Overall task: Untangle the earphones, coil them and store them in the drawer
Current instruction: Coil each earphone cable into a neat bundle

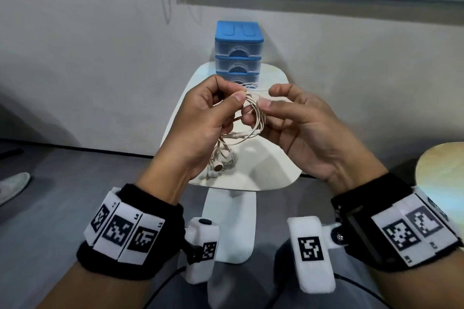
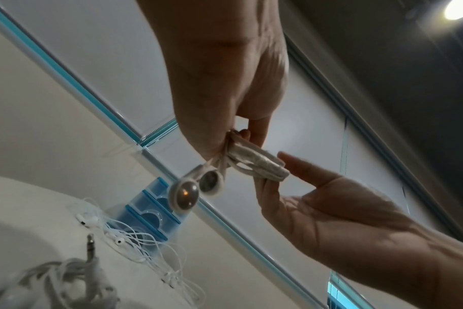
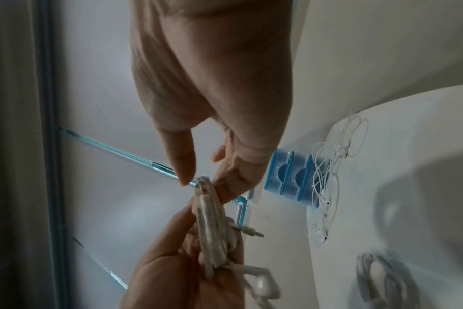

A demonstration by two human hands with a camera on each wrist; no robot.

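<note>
Room: grey wall behind, pale roller blind above with a blue-lit bottom rail, grey floor
Counter: small white counter (image 1: 271, 170) with rounded edges on a white pedestal, its far edge near the wall
Drawer unit: blue drawer unit (image 1: 238, 50), three clear drawers stacked, all pushed in, standing at the far edge of the counter
Left hand: left hand (image 1: 200, 123) raised above the counter, thumb and fingers curled round the beige earphones (image 1: 253, 118), pinching the coiled loops
Right hand: right hand (image 1: 301, 125) just beside the left; thumb and forefinger pinch a thin strand of the cord, other fingers under the coil
Earphones: cord gathered in several loops between the two hands; both earbuds (image 2: 196, 190) hang below the left hand, clear of the counter; plug (image 3: 251, 231) sticks out sideways from the coil
Other sets: white earphones (image 2: 135, 240) lie tangled on the counter in front of the drawer unit; a grey coiled set (image 2: 66, 280) lies nearer the front edge
Open room: bare counter to the right of the hanging earbuds, up to the right edge
Periphery: rim of a second round surface (image 1: 442, 165) at right, a shoe (image 1: 12, 185) on the floor at left
</note>
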